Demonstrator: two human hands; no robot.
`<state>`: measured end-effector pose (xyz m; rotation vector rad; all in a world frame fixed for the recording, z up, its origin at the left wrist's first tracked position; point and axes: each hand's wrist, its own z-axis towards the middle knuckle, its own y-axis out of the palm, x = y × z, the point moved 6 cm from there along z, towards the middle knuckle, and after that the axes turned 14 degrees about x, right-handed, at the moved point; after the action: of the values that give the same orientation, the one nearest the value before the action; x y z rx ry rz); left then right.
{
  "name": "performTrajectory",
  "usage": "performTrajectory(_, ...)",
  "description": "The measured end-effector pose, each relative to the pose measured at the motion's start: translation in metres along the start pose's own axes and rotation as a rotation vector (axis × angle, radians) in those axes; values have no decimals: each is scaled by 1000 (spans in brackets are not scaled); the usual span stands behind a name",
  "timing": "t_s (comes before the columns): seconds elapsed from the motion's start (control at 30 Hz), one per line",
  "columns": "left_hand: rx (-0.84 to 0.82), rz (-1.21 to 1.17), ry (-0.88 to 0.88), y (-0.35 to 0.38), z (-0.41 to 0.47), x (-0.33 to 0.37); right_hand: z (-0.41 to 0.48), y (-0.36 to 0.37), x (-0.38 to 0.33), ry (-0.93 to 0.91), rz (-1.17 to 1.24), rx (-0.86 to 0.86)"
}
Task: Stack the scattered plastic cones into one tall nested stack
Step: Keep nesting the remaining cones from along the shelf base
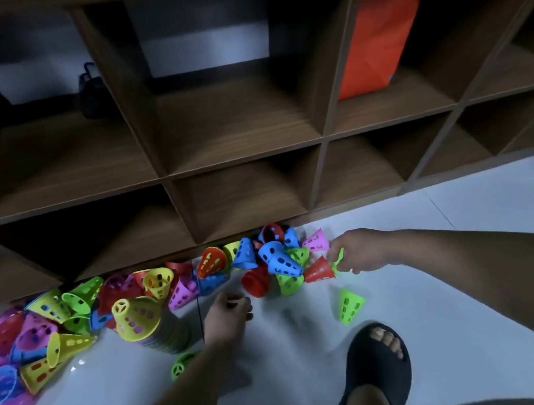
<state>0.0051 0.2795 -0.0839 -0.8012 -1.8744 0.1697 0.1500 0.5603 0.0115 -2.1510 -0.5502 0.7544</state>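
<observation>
Cone pile against shelf just beyond the fingers | right hand fingers pinch green cone | left hand fingers curled beside stack, contents unclear

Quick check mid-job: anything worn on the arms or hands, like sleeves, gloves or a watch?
Nothing visible. The left hand and right hand are ungloved, with no sleeves, watch or bands showing up to the frame edge. One foot wears a dark slipper.
</observation>
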Motion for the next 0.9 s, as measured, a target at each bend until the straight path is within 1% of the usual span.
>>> performTrajectory(0.07, -18, -25, -57, 12, 12, -4, 13, 18, 18, -73, -121, 27)
performTrajectory(0.1, -28, -25, -73, 19, 18, -5, 18, 30, 28, -89, -145, 13)
performTrajectory(0.17, -66, 8, -80, 33, 28, -5, 24, 56, 53, -85, -190, -45)
performTrajectory(0.27, -133, 30, -141, 52, 41, -4, 33, 86, 82, -117, -305, -113)
performTrajectory(0.37, -137, -13, -206, 65, 50, -6, 42, 108, 92, -148, -281, -126)
performTrajectory(0.47, -68, -96, -253, 73, 57, -9, 47, 125, 95, -160, -173, -89)
performTrajectory(0.63, 64, -142, -304, 75, 65, -14, 55, 132, 85, -170, 17, 174)
performTrajectory(0.7, 66, -158, -331, 78, 66, -13, 53, 135, 76, -173, 66, 264)
performTrajectory(0.8, 27, -185, -392, 82, 67, -9, 45, 141, 69, -54, 280, 331)
performTrajectory(0.9, 27, -222, -471, 86, 69, -7, 34, 150, 57, 76, 527, 306)
